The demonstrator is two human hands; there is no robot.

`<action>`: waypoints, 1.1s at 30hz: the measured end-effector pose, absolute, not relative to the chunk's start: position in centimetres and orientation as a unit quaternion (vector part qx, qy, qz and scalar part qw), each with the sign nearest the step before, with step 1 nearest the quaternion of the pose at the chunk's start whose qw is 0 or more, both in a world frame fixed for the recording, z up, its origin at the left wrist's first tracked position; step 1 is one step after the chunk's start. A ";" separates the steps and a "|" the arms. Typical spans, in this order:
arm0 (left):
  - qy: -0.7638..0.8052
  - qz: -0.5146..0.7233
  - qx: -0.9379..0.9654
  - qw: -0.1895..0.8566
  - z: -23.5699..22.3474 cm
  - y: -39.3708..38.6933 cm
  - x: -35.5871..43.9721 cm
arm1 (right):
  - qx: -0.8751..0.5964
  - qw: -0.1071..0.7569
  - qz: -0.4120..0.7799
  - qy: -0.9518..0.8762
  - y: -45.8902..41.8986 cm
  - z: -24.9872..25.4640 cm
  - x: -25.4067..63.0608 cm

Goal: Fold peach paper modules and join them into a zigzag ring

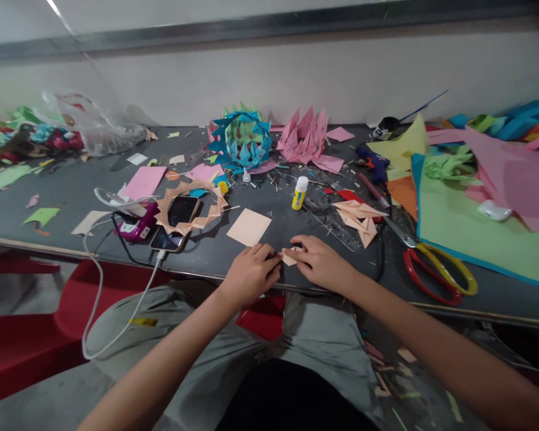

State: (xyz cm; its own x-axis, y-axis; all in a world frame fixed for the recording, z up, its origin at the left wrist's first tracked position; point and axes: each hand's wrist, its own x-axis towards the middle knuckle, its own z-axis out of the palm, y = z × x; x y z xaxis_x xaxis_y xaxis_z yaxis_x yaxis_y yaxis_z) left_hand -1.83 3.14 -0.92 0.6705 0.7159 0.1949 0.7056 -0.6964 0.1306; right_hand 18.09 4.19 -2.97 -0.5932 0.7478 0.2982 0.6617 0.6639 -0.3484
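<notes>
At the table's front edge, a small folded piece of peach paper (290,260) lies between my two hands. My left hand (253,270) has its fingers curled and pinches the paper's left tip. My right hand (324,263) presses on it from the right, thumb and fingers closed over its edge. Just beyond the left hand lies a flat peach paper square (248,227). Folded peach pieces (358,219) are piled to the right. A ring of joined peach points (163,222) rests over two phones on the left. Behind the hands stands a capped glue stick (299,194).
Scissors (435,269) with red and yellow handles lie at right beside large coloured sheets (480,239). Blue (263,134) and pink (302,139) folded-paper forms stand near the wall. A white cable (99,287) hangs over the front edge from a purple power adapter (137,224).
</notes>
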 end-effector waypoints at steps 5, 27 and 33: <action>0.404 0.109 0.908 0.012 -0.8 3.0 -1.6 | -0.433 0.184 0.074 -0.880 3.7 -2.6 18.3; 0.368 0.119 0.922 0.022 -0.9 3.1 -0.4 | -0.338 0.205 0.138 -0.908 4.4 -2.2 19.9; 0.312 0.123 0.942 -0.019 -1.3 4.2 -0.2 | -0.341 0.198 0.091 -0.914 4.3 -2.9 20.8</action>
